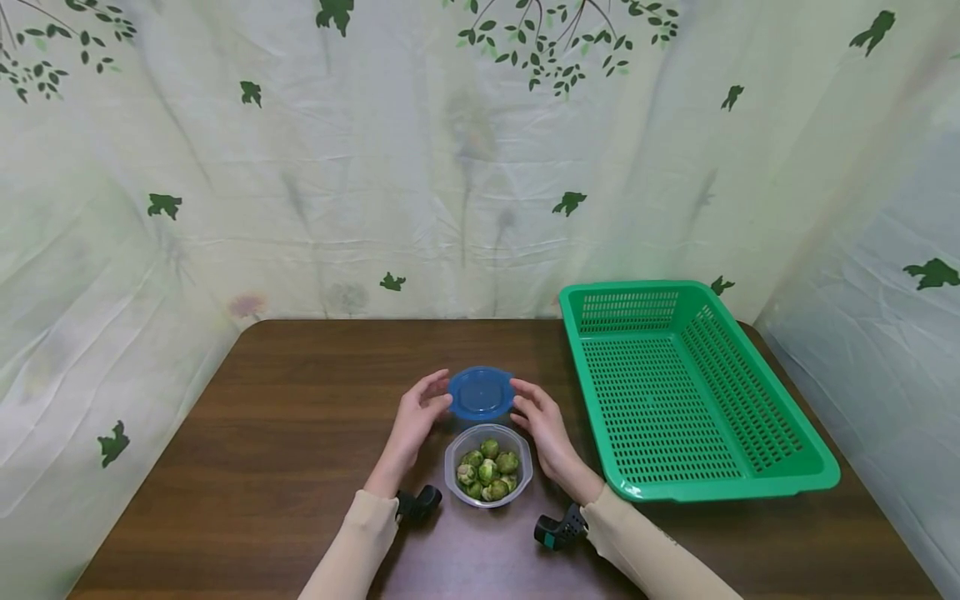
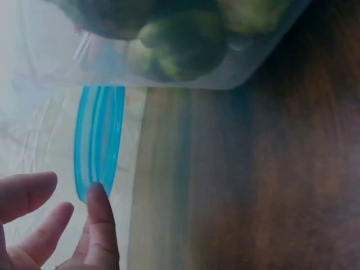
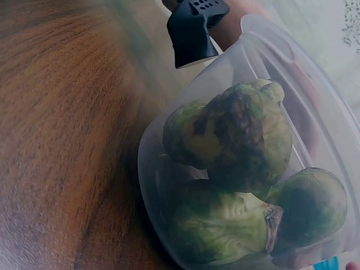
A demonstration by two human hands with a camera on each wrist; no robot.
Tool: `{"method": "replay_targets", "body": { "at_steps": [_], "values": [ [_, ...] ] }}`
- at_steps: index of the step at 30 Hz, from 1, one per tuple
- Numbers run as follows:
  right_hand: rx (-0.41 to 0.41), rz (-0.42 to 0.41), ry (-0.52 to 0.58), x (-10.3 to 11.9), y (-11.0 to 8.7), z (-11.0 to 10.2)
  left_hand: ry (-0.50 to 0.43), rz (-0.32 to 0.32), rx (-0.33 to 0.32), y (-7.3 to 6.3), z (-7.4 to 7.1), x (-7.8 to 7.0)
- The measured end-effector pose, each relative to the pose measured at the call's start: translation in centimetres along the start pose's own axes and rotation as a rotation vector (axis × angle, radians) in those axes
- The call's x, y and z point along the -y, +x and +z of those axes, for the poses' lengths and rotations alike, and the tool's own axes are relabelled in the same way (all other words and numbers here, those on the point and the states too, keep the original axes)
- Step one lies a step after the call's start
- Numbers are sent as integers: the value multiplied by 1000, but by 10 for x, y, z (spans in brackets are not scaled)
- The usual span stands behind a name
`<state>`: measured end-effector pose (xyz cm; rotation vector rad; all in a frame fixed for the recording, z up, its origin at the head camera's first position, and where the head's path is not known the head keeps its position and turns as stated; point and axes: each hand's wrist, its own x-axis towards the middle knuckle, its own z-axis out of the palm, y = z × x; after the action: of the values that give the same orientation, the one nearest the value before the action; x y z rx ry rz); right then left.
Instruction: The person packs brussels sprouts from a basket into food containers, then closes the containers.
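A round blue lid [image 1: 481, 393] is held up between two hands just beyond a clear plastic container [image 1: 451, 473]. My left hand [image 1: 415, 421] holds its left edge with the fingertips; in the left wrist view one finger [image 2: 101, 230] touches the rim and the others spread apart from it. On the opposite edge, my right hand [image 1: 545, 425] holds the lid by thumb and fingertips. Several Brussels sprouts [image 1: 487, 472] fill the container, which sits on the table. The right wrist view looks through the container wall at the sprouts [image 3: 242, 140] and hides most of the right hand.
A large green plastic basket [image 1: 701, 492] with slotted sides stands on the right of the brown wooden table [image 1: 247, 467]. White curtains [image 1: 360, 167] with leaf prints hang behind and at both sides. Each wrist wears a black camera [image 1: 558, 529].
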<state>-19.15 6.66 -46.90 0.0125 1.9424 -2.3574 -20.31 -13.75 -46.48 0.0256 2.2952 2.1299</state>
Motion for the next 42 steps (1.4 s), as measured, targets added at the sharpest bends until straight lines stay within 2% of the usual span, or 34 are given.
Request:
{"method": "replay_targets", "body": {
  "at_steps": [8, 16, 24, 28, 37, 42],
  "values": [
    [-32, -108, -14, 3, -2, -1, -20, 14, 13, 0, 0, -10],
    [-56, -221, -65, 3, -9, -2, -34, 2, 66, -12, 0, -20],
    [-38, -235, -109, 6, -22, -2, -31, -51, 113, -33, -2, -32],
    [-29, -236, -143, 6, -29, -4, 11, -62, 124, -44, -1, -36],
    [-18, -245, -211, 10, -43, -8, 77, -36, 153, -64, 0, -37],
    [-7, -252, -250, 4, -48, -12, 133, -26, 132, -75, 1, -36]
  ]
}}
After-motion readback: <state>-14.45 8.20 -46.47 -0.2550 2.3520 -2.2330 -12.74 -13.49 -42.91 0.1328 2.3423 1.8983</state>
